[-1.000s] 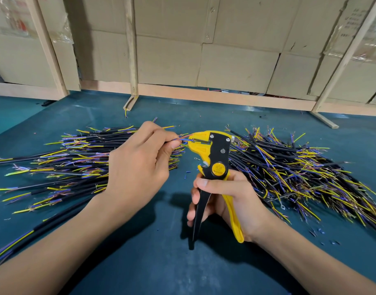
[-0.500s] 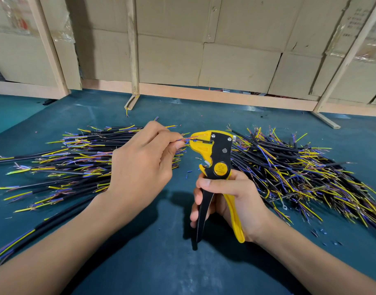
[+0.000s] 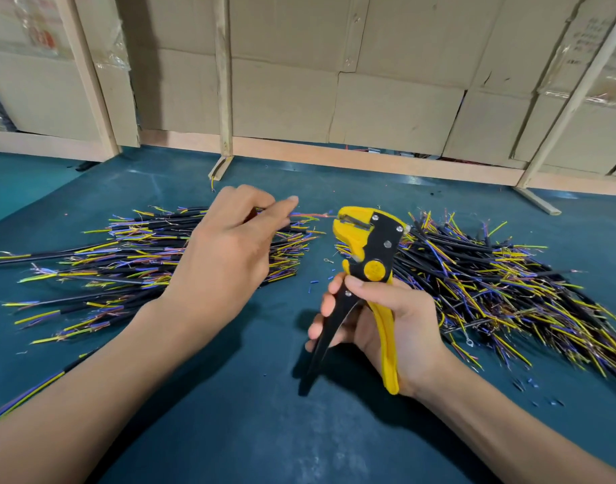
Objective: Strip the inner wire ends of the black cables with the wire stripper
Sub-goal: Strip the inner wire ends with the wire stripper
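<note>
Holding the wire stripper [image 3: 367,260] upright by its handles, the right hand [image 3: 390,330] presents its head to the wire ends [image 3: 308,215] pinched in the left hand [image 3: 229,253], just short of it; cable piles [image 3: 491,274] flank both on the surface [image 3: 264,431].

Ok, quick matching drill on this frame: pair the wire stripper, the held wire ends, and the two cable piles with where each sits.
Things:
1. wire stripper
2. held wire ends
3. left cable pile
4. right cable pile

Places:
A. beyond the left hand
B. gripped upright in the right hand
C. behind the right hand
D. pinched by the left hand, just left of the stripper's head

Pairs: 1-B, 2-D, 3-A, 4-C
</note>
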The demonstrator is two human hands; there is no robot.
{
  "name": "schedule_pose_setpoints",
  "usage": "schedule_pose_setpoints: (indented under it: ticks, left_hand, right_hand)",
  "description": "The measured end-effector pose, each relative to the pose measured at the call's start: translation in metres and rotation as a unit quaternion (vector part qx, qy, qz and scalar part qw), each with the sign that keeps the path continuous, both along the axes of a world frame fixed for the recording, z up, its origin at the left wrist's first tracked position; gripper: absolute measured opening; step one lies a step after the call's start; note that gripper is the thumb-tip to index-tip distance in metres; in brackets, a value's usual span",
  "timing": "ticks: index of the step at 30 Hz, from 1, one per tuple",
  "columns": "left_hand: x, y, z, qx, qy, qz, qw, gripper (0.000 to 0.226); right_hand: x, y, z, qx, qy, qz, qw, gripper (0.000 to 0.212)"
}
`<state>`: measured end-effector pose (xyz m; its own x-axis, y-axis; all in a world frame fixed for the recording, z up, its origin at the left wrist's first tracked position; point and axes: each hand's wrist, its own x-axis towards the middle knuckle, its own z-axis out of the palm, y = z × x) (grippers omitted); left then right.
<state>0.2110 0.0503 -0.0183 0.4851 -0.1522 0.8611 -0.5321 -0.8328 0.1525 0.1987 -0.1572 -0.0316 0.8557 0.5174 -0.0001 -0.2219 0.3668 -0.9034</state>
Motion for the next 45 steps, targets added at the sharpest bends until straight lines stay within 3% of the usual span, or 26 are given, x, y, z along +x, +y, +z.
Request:
schedule_pose_setpoints:
  ticks: [3,8,22,45]
  left_hand:
    - [-0.001,0.005,0.003,0.011,-0.019,0.048,0.999,0.049]
    - [-0.007,0.003,0.007,0.034,-0.019,0.043,0.998,0.063]
    - [-0.012,-0.007,0.003,0.022,-0.023,0.003,0.999,0.037]
    - [-0.013,-0.023,-0.004,-0.085,-0.005,-0.030,0.996,0.028]
  right_hand:
    - [-0.001,-0.001,-0.001,0.002,-0.017,0.014,1.000,0.016]
    - [-0.001,0.000,-0.003,-0.013,-0.043,0.017,0.999,0.014]
    - [-0.001,-0.001,-0.005,0.004,-0.065,0.016,0.998,0.013]
    - [-0.003,-0.001,-0.002,-0.004,-0.057,0.022,0.998,0.013]
